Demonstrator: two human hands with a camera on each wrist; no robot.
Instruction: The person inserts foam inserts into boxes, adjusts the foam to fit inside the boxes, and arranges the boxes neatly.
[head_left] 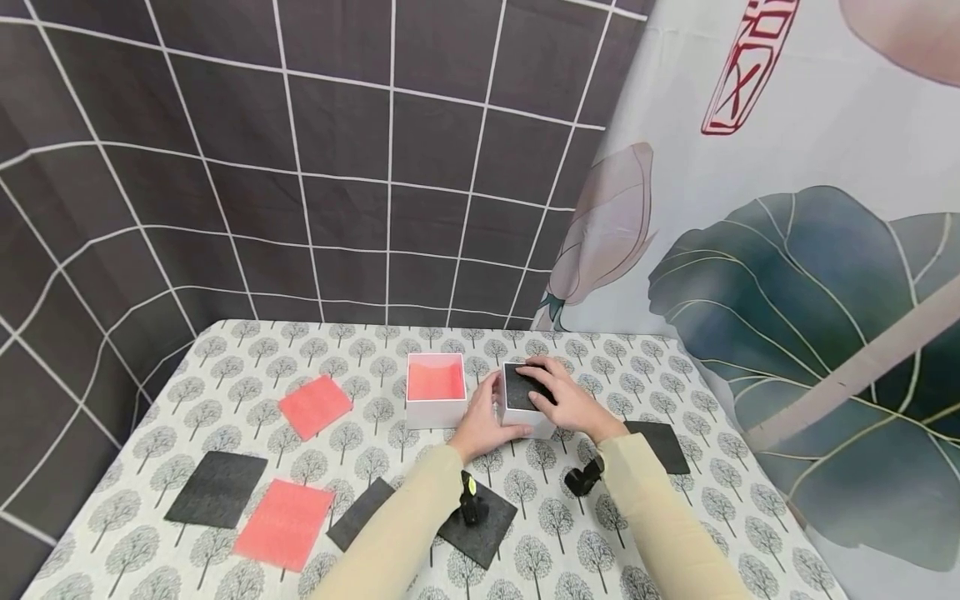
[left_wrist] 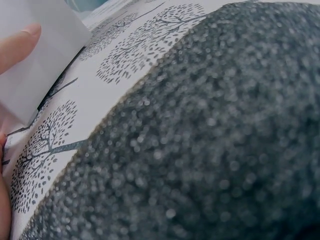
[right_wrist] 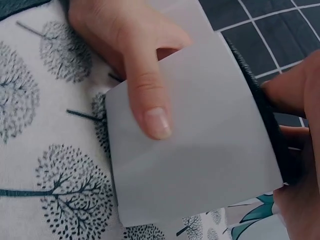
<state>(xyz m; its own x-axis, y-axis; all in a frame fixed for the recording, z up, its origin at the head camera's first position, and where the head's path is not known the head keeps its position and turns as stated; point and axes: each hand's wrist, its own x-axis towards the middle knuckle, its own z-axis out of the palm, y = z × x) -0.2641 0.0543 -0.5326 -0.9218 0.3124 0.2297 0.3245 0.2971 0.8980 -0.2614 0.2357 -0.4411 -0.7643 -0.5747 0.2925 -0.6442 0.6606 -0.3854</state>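
White box (head_left: 539, 422) in left hand's (head_left: 482, 423) grip, right hand (head_left: 564, 398) spread on black sheet (head_left: 519, 388), red characters (head_left: 742, 83) behind.

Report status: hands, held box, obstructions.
Left hand grips white box. Right hand touches black sheet at its top. Pink-lined box close by; no obstruction seen.

We see two long sleeves, the left sleeve (head_left: 401, 525) and right sleeve (head_left: 663, 521), both pale cream-yellow, plain and softly creased, ending at the wrists. Beneath each wrist we find a small black camera: the left camera (head_left: 471, 507) carries a bright yellow-green mark, while the right camera (head_left: 581, 481) seems rounded, though it is too small to be sure.
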